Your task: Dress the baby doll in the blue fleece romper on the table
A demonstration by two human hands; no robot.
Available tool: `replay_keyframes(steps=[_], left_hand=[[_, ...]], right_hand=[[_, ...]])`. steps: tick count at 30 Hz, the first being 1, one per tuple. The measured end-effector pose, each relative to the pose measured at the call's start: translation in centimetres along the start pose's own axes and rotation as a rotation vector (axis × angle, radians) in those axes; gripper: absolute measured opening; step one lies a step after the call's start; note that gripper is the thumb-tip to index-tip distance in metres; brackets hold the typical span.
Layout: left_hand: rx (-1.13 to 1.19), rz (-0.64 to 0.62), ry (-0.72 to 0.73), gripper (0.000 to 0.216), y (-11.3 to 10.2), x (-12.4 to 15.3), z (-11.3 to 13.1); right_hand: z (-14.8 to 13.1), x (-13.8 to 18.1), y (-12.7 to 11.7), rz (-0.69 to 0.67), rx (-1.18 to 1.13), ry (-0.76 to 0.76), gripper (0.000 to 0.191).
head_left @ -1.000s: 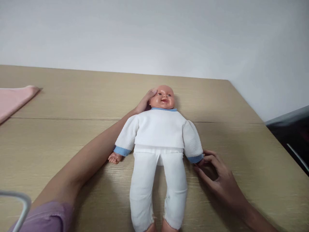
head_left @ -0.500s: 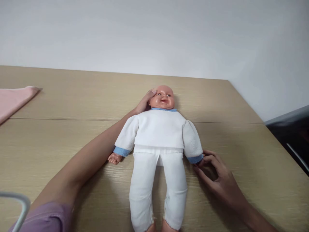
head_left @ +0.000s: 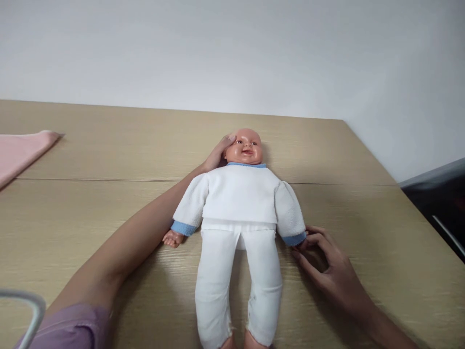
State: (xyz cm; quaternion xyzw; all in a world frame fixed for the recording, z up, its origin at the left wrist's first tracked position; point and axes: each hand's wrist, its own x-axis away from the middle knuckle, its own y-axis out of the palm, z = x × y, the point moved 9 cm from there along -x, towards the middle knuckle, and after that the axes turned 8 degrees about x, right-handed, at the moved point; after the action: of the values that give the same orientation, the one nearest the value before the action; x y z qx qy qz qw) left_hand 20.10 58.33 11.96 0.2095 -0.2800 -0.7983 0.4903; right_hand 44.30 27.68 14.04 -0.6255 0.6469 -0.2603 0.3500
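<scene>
A baby doll (head_left: 240,198) lies face up on the wooden table, its head toward the wall. It wears a white fleece top with blue cuffs and collar, and its legs are white cloth. My left hand (head_left: 221,150) cups the left side of the doll's head, with most of its fingers hidden behind the head. At the doll's right-side cuff, my right hand (head_left: 329,266) pinches the doll's small hand between thumb and fingers. The doll's other hand (head_left: 172,238) lies beside my left forearm.
Folded pink cloth (head_left: 25,152) lies on the table (head_left: 109,140) at the far left. A pale curved tube (head_left: 29,298) shows at the lower left. Beyond the table's right edge stands a dark object (head_left: 439,203). The wall rises behind the table.
</scene>
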Motion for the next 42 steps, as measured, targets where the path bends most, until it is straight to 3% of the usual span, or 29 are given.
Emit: replay_keyframes(steps=[14,21,42], left_hand=[[-0.024,-0.016,0.004,0.051,0.4,0.2,0.1],[-0.067,0.012,0.099,0.042,0.4,0.0,1.1],[-0.023,0.043,-0.009,0.052,0.8,0.8,0.4]], right_hand=[[-0.1,-0.1,0.0,-0.002,0.009,0.004,0.015],[-0.3,-0.1,-0.1,-0.004,-0.004,0.0,0.015],[-0.3,-0.2,0.0,-0.013,0.006,0.013,0.017]])
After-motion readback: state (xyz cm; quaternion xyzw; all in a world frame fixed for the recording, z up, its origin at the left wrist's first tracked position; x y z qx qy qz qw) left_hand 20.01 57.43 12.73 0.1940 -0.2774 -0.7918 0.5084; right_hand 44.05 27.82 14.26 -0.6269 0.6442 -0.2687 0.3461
